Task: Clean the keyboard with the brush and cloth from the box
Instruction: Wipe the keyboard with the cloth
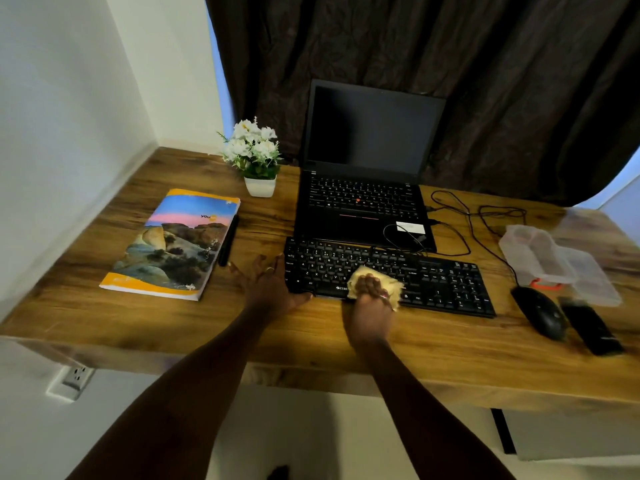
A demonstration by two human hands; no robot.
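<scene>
A black keyboard [433, 275] lies on the wooden desk [311, 341] in front of a laptop. My right hand [372, 299] presses a pale yellow cloth [363, 273] onto the keyboard's lower middle keys, fingers closed on it. My left hand [270, 285] rests flat with fingers spread at the keyboard's left end, its thumb along the front left corner. A clear plastic box [540, 258] stands open at the right with its lid [595, 278] beside it. An orange piece [545, 284] shows at the box's front; I cannot tell whether it is the brush.
An open black laptop [363, 202] sits behind the keyboard, with cables [464, 216] trailing right. A mouse [540, 311] and a dark phone [592, 327] lie right of the keyboard. A colourful notebook [173, 244], a black pen [228, 244] and a small flower pot [256, 157] occupy the left.
</scene>
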